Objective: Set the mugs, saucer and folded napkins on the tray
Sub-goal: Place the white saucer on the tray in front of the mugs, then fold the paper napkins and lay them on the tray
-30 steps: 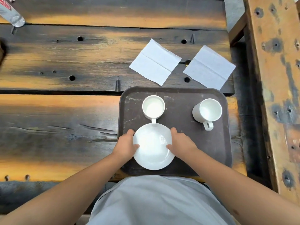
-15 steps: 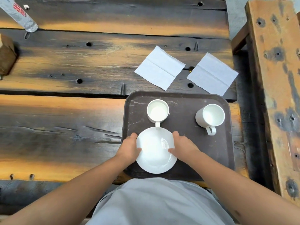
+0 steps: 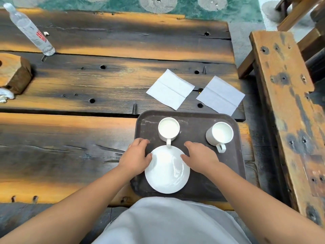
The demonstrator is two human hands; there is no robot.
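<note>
A dark brown tray (image 3: 193, 136) lies on the wooden table near its front right corner. The white saucer (image 3: 167, 171) rests flat on the tray's near half. Two white mugs stand upright behind it, one at the back middle (image 3: 168, 128) and one at the back right (image 3: 220, 133), both with handles toward me. My left hand (image 3: 135, 156) and my right hand (image 3: 200, 156) flank the saucer with fingers spread forward; only the thumbs touch its rim. Two white napkins, a left one (image 3: 170, 88) and a right one (image 3: 220, 95), lie on the table just beyond the tray.
A clear plastic bottle (image 3: 30, 31) lies at the far left of the table. A wooden block (image 3: 13, 73) sits at the left edge. A wooden bench (image 3: 288, 111) runs along the right side, past the table edge.
Both hands have loosened from the saucer's sides and their fingers now stretch forward. The saucer stays where it was on the tray. My view has tipped up, showing more of the far table.
</note>
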